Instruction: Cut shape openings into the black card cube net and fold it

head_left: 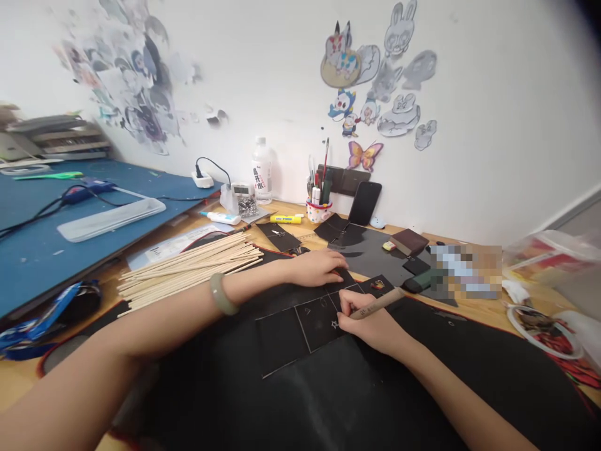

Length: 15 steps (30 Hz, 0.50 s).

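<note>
A black card (284, 338) with light lines dividing it into panels lies in front of me. Small pale outlines, one of them a star (335, 324), show on it near the pen. My right hand (364, 326) grips a light brown pen (375, 305) in a writing hold, its lower end hidden by the fingers. Across the card's far side rests my left hand (317, 266), palm down, fingers loosely stretched and holding nothing. A bracelet (222, 294) rings the left wrist. Beyond the right hand is a black piece with a small coloured picture (378, 285).
Under the card spreads a black mat (211, 388). A bundle of wooden sticks (188, 269) lies left. At the back stand a pen cup (318, 211), a phone (365, 203) and a bottle (261, 172). A yellow tube (285, 219) and dark box (408, 241) lie nearer.
</note>
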{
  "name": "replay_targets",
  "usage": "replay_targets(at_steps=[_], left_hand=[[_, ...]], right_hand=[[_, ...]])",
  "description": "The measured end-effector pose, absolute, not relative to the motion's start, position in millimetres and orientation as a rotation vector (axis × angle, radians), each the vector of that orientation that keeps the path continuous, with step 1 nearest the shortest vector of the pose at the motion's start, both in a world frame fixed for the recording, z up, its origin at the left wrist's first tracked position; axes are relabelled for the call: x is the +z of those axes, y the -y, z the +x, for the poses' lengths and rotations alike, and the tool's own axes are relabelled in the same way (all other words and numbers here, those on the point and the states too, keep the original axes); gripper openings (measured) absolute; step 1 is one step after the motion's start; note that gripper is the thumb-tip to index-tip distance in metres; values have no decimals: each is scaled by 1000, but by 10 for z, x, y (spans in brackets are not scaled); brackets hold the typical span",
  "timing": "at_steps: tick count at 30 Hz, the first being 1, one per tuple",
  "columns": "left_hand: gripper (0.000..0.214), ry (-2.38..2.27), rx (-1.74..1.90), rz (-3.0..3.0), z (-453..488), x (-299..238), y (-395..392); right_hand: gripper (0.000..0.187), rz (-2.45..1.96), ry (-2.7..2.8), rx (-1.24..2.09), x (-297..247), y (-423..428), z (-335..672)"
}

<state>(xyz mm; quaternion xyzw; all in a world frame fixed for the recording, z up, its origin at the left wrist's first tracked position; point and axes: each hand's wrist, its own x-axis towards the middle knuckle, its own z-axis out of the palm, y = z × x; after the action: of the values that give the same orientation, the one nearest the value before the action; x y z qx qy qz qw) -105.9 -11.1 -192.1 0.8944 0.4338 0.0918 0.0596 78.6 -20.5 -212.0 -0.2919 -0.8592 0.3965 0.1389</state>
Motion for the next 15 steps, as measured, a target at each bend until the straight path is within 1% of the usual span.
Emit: replay_targets(at_steps=[4,10,15], left_hand=[[39,-1247,158,2695,-969,-1924,-164],[29,-1316,-17,2634,-968,-1862,-368],[29,-1446,-142,2544,-1153,-1764,-288]], right_hand=[[24,-931,2416,1079,-2150,302,807],[23,-913,2435,1084,-2096,322,808],[24,-879,2465,1136,-2049,295,791]])
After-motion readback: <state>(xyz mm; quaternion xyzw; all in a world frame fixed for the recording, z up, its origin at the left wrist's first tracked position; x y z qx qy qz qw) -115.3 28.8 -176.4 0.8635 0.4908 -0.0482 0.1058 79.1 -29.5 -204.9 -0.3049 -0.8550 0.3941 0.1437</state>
